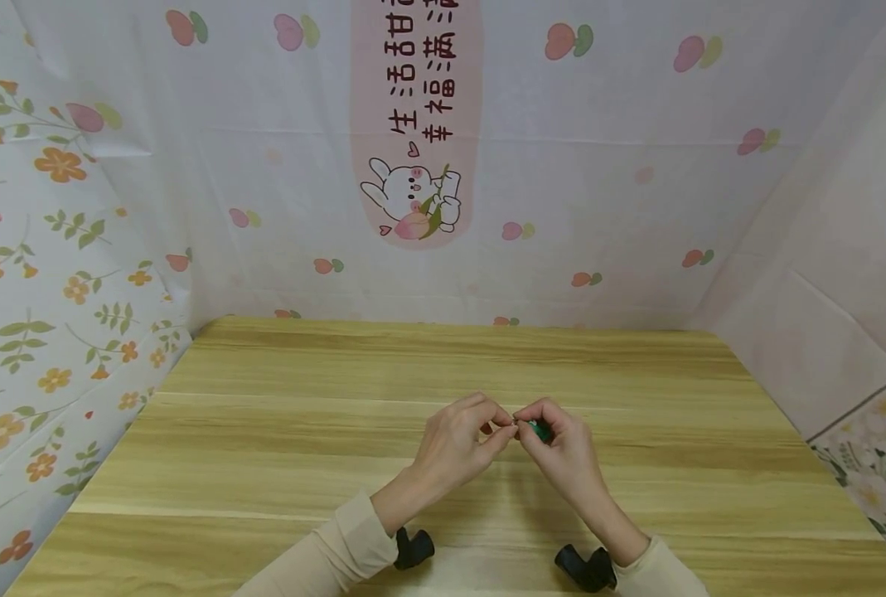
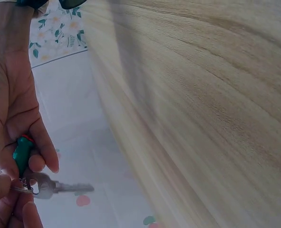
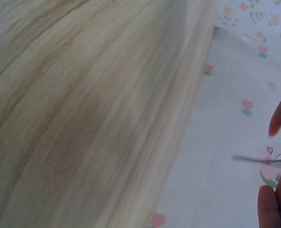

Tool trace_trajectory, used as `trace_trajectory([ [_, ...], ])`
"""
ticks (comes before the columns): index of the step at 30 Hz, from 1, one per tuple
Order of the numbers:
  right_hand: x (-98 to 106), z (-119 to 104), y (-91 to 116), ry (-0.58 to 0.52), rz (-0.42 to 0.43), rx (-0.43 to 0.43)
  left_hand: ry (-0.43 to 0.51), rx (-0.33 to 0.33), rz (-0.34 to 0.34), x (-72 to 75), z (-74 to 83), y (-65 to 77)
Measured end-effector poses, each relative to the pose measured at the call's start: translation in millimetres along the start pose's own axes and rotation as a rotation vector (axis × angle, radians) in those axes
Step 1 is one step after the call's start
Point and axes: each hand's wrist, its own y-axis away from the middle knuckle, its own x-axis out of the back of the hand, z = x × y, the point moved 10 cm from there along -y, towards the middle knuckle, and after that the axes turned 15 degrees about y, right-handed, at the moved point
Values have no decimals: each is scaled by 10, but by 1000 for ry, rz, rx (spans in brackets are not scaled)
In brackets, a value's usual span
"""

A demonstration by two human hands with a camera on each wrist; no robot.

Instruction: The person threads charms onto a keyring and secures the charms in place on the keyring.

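Above the wooden table (image 1: 301,464), my left hand (image 1: 457,439) and right hand (image 1: 565,452) meet at the fingertips. A small metal key ring (image 2: 23,189) is pinched between the left thumb and fingers. On it hangs a silver key (image 2: 48,186), its blade pointing away from the hands; the right wrist view shows the key (image 3: 259,160) nearly edge-on. My right hand holds a small green keychain charm (image 2: 23,154) with a red end against its fingers, beside the ring. The charm's exact shape is partly hidden by the fingers.
Black wrist-worn devices (image 1: 414,549) sit at both wrists, near the table's front. A white patterned cloth (image 1: 599,191) hangs behind the table, with more printed cloth (image 1: 77,274) at the sides.
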Motion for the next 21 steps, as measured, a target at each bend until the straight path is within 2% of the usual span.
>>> trace_trajectory([
  [5,-26,33,2,6,-21,-21,16,-7,8,4,-8,10],
  [9,-67,128,3,-49,-67,-88,26,-30,15,6,4,16],
  [12,-93,172,14,-86,-100,-112,47,-19,21,12,-14,15],
  [15,-115,186,16,-114,-125,-116,129,54,23,13,-104,11],
  [21,-169,188,-1,-159,-178,-130,399,301,-16,-59,-377,44],
])
